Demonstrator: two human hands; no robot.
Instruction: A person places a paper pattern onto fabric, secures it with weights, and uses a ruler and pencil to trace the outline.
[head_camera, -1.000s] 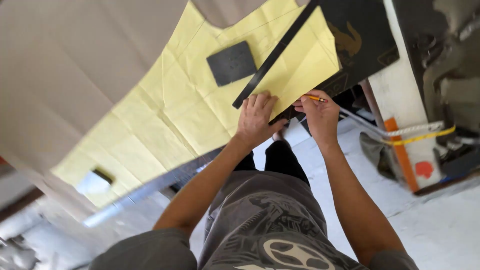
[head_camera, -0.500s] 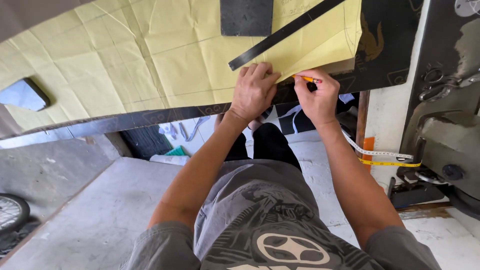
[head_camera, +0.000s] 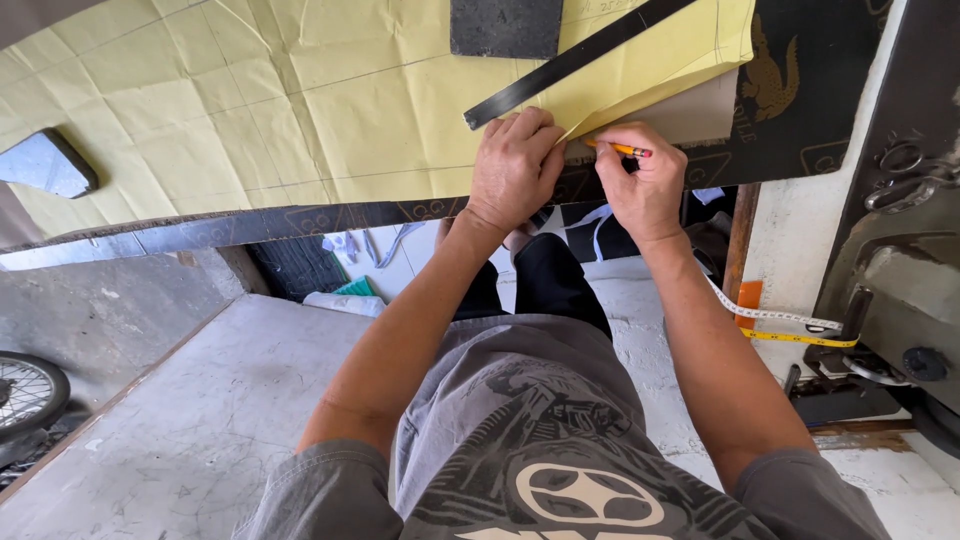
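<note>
At the near edge of the worktop (head_camera: 300, 222), entries as follows.

Left hand (head_camera: 513, 165): lay knuckles up, fingers curled and pressed down on the yellow pattern paper (head_camera: 250, 110) at the near end of the black ruler (head_camera: 575, 60). It gripped nothing; it served as a clamp, touching both paper and ruler end.

Right hand (head_camera: 645, 180): closed in a writing pinch around an orange pencil (head_camera: 620, 149), which lay almost level, its tip pointing toward my left fingers at the paper's fold line. The tip itself was hidden behind my fingers, so I could not tell whether it touched the paper.

Yellow pattern paper: creased in a grid, spread over most of the worktop, its right corner folded or lifted above a pale sheet (head_camera: 690, 115).

Black ruler: lay diagonally across the paper, running up and away to the right.

Dark grey square block (head_camera: 505, 25): sat on the paper beyond the ruler as a weight, apart from both hands.

Measuring tape (head_camera: 790, 325): hung over the machine stand to my right, well apart.

Handling note, by my judgement: the mark wanted steady downward pressure from the left hand so that neither ruler nor paper crept, the pencil kept close against the guiding edge, and a light stroke, since creased paper tears and shifts readily.
</note>
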